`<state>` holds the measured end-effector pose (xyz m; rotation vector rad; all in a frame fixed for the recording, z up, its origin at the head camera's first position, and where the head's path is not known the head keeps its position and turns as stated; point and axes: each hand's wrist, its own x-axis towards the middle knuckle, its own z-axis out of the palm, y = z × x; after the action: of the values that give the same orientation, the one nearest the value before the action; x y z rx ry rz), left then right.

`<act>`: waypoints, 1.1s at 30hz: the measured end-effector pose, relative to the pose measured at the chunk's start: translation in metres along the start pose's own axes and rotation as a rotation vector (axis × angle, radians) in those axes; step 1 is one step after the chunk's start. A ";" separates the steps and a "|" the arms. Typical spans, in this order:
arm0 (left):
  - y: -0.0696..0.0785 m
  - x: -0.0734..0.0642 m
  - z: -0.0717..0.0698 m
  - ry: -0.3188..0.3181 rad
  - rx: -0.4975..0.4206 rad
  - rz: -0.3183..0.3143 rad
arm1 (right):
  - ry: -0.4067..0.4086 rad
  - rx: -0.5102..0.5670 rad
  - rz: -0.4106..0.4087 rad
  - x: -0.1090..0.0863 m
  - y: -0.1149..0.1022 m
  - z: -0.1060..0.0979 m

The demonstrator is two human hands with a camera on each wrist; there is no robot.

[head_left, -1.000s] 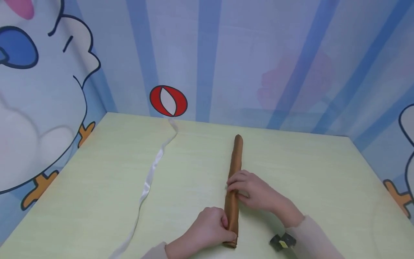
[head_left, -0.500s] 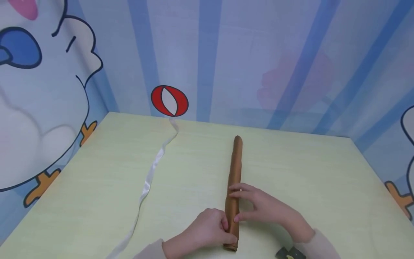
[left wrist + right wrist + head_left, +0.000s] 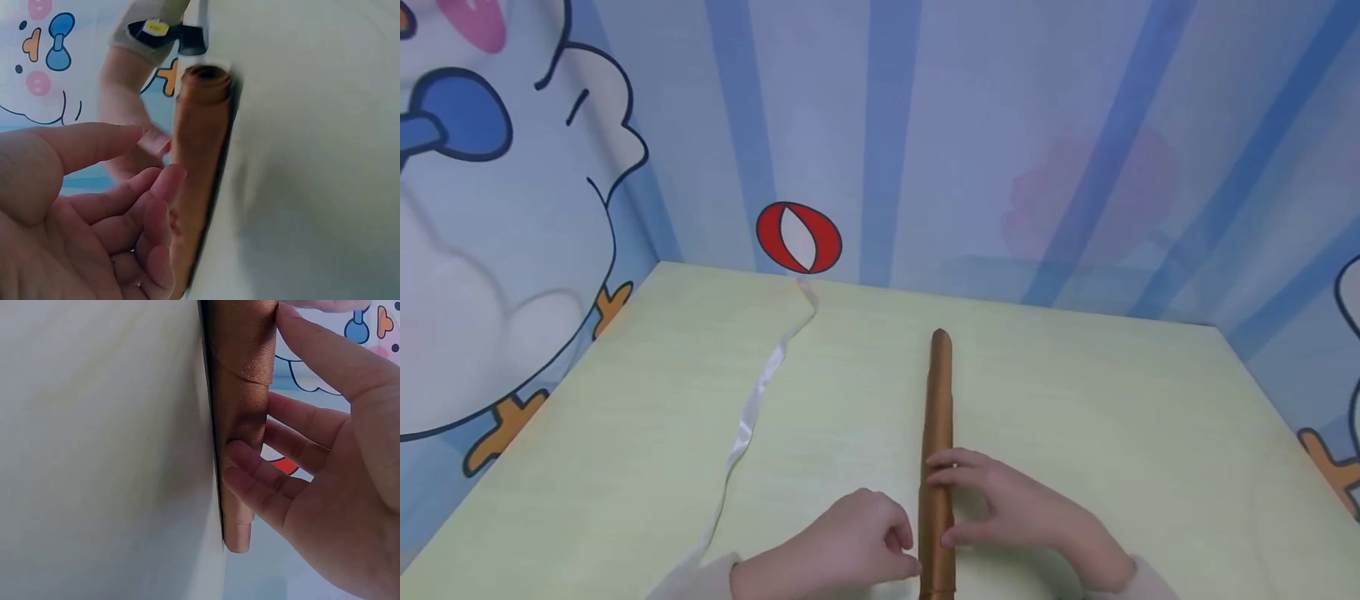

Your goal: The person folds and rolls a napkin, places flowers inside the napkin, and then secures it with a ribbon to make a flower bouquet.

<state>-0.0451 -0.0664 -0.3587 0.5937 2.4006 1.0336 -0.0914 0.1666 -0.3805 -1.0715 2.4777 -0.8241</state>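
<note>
A long, narrow roll of brown cloth lies lengthwise on the pale green table. Its near end shows spiral layers in the left wrist view. My right hand holds the roll along its near half, thumb at the right side and fingers laid across the top. In the right wrist view, the fingers of the right hand are spread along the ribbed cloth. Just left of the roll's near end, my left hand has loosely curled fingers and holds nothing. Its palm faces the roll in the left wrist view.
A thin white ribbon runs across the left part of the table to its far edge. Behind the table stands a blue striped backdrop with cartoon figures. A black device sits at the right wrist.
My left hand has let go of the roll's near end and moved left. The right hand has shifted toward me with its fingers spread wider, and the roll has slid nearer.
</note>
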 end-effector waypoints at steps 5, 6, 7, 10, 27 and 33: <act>-0.008 -0.004 -0.035 0.094 0.140 -0.010 | -0.021 -0.013 0.049 -0.005 -0.003 0.002; -0.011 -0.004 -0.042 0.121 0.154 -0.028 | -0.028 -0.013 0.057 -0.007 -0.003 0.002; -0.014 -0.004 -0.050 0.148 0.170 -0.053 | -0.034 -0.019 0.063 -0.008 -0.004 0.003; -0.028 -0.003 -0.073 0.235 0.244 -0.137 | -0.052 -0.027 0.074 -0.013 -0.007 0.005; -0.111 -0.012 -0.124 0.275 0.230 -0.435 | -0.069 -0.065 0.029 -0.016 -0.013 0.006; -0.115 -0.004 -0.125 0.256 0.178 -0.418 | -0.051 -0.077 0.009 -0.015 -0.012 0.005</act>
<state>-0.1350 -0.2097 -0.3674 0.0025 2.6976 0.7567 -0.0720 0.1690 -0.3759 -1.0928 2.4876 -0.6950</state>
